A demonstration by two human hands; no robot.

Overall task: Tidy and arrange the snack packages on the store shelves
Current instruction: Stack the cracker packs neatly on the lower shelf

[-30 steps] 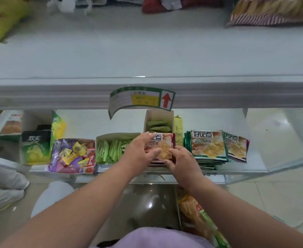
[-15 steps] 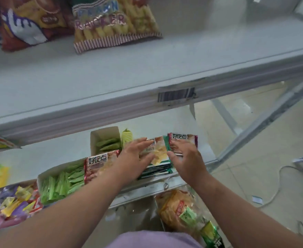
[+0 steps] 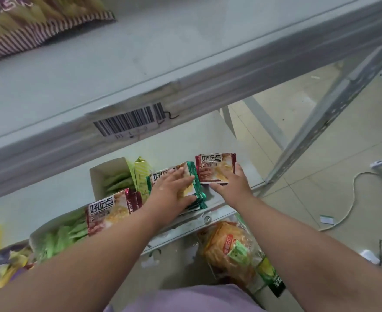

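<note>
On lower shelf (image 3: 226,140), near right end: left hand (image 3: 172,190) flat, fingers straight, pressing green-edged cracker stack (image 3: 198,190); right hand (image 3: 233,183) pinching red cracker pack (image 3: 214,168). Risk: stack sits at front lip, sideways shove could spill packs to floor (image 3: 309,154).

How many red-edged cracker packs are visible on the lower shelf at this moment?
2 show. One red-edged pack lies left of the left hand, by the green-sachet box; the other red-edged pack is under the right hand. More may lie stacked beneath.

Left hand (image 3: 171,190) presses green-edged stack (image 3: 191,188); right hand (image 3: 233,188) holds red packet (image 3: 214,168)
</note>
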